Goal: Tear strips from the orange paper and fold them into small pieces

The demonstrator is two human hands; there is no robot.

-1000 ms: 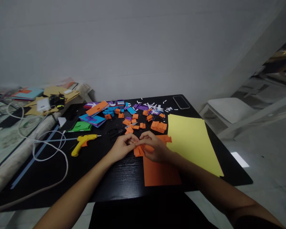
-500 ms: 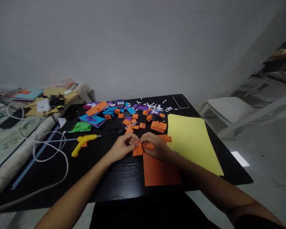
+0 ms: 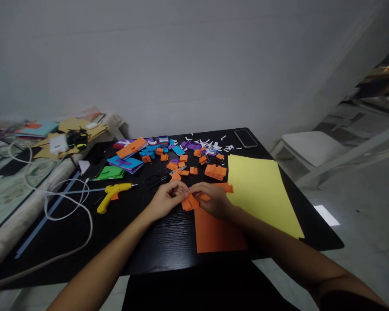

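Between them, my left hand (image 3: 167,199) and my right hand (image 3: 213,199) pinch a small folded orange paper piece (image 3: 190,203). Its upper edge is hidden by my fingertips. Under my right hand lies a large orange sheet (image 3: 218,233), with another small orange piece (image 3: 228,188) at its top right. Just beyond my hands is a stack of orange folded pieces (image 3: 215,172), with several loose ones (image 3: 193,170) scattered around. Black-handled scissors (image 3: 155,180) rest left of these, partly covered by orange paper.
A yellow glue gun (image 3: 113,194) lies at the left, near a white cable (image 3: 90,233). Yellow sheets (image 3: 262,194) cover the right side. Behind are colored paper stacks (image 3: 126,163), white scraps (image 3: 210,147) and a phone (image 3: 245,138). A white chair (image 3: 311,149) stands right of the table.
The small orange paper piece has tilted slightly between my fingers, its lower edge shifting to the right. Both hands stay nearly in place, and the other things have not moved.
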